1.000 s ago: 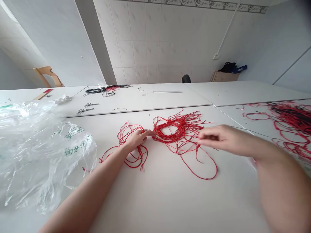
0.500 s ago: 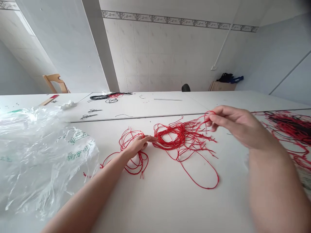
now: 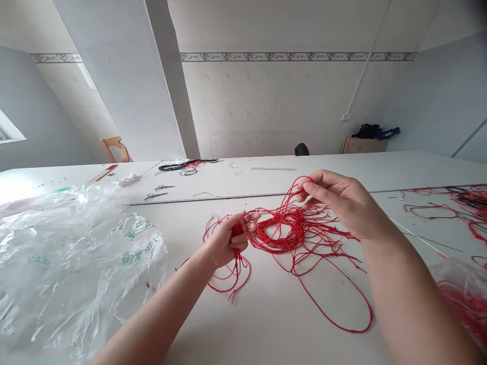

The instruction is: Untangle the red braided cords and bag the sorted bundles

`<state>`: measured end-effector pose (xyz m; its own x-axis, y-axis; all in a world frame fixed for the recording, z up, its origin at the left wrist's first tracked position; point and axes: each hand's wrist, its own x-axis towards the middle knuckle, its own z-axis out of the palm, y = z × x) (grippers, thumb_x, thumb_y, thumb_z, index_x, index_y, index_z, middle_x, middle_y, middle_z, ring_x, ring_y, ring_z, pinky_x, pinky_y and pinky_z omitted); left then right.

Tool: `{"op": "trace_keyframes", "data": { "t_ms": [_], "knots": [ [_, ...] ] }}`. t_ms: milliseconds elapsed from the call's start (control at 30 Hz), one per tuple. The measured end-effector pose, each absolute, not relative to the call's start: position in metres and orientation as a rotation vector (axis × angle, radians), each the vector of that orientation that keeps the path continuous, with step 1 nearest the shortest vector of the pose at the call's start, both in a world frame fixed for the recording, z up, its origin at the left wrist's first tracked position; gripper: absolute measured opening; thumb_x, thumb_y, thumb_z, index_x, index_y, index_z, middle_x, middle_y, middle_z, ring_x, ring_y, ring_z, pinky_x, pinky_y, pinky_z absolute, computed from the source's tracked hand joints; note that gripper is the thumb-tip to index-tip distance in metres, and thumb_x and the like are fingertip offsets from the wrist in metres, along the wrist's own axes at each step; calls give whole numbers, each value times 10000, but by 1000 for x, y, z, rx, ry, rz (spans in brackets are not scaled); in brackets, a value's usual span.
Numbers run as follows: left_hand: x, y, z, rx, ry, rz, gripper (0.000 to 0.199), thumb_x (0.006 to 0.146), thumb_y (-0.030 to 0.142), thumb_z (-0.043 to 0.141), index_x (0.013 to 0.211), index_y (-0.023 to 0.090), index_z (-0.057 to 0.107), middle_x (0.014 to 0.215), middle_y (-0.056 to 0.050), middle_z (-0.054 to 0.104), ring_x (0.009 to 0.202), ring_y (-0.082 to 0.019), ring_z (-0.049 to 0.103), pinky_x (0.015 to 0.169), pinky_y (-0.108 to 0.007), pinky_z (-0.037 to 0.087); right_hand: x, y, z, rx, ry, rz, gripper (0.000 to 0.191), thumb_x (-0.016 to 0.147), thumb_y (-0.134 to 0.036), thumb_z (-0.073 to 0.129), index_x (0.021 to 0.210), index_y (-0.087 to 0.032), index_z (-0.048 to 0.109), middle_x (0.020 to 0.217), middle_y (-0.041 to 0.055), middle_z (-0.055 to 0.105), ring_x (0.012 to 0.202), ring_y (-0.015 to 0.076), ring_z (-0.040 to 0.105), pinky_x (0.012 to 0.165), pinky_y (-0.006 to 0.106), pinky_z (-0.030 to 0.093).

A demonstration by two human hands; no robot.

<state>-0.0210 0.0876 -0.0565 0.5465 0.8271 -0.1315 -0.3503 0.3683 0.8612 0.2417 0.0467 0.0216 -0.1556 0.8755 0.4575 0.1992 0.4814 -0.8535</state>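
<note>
My left hand (image 3: pixel 222 242) has its fingers curled around a bundle of red cord (image 3: pixel 236 231), and loose loops (image 3: pixel 248 276) of it trail on the table below. My right hand (image 3: pixel 338 202) is raised to the right, with thumb and fingertips pinching a looped red cord (image 3: pixel 291 195). That cord slants down towards a round coil of red cords (image 3: pixel 289 239) lying between the hands. Many knotted ends fan out from the coil's right side. One long red loop (image 3: pixel 371 309) reaches towards me over the white table (image 3: pixel 281 324).
A crumpled clear plastic bag (image 3: pixel 87 263) covers the left side. Farther back lie scissors (image 3: pixel 157 195), a black cord bundle (image 3: pixel 175 166) and a ruler-like strip (image 3: pixel 274 168). At the right are red and black cords (image 3: pixel 472 197) and a plastic bag of red cord (image 3: pixel 466 304).
My left hand has lifted and now grips a red cord bundle. My right hand has moved left over the coil, drawing a cord loop up. The view has tilted upward.
</note>
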Motion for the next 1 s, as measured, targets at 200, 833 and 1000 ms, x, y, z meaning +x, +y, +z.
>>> {"op": "trace_keyframes", "data": {
  "t_ms": [200, 833, 1000],
  "knots": [
    [-21, 80, -41, 839, 605, 896, 205, 921, 323, 680, 949, 126, 730, 686, 44, 476, 452, -25, 178, 389, -142, 210, 257, 42, 20, -1093, -1690, 789, 263, 969, -483, 640, 942, -229, 706, 926, 33, 698, 837, 173, 642, 773, 314, 538],
    [-18, 67, -27, 915, 704, 979, 243, 837, 207, 643, 1007, 96, 777, 798, -14, 483, 524, -58, 215, 392, -173, 196, 250, 49, 13, -1160, -1633, 696, 222, 955, -412, 638, 1045, -219, 701, 815, 30, 669, 665, 144, 591, 558, 262, 450],
    [-17, 63, -22, 873, 671, 938, 132, 851, 218, 669, 911, 124, 738, 793, 24, 402, 501, -34, 154, 392, -159, 178, 246, 47, 13, -1079, -1619, 730, 213, 962, -400, 633, 1064, -226, 700, 983, 60, 709, 816, 168, 634, 649, 270, 506]
  ]
}}
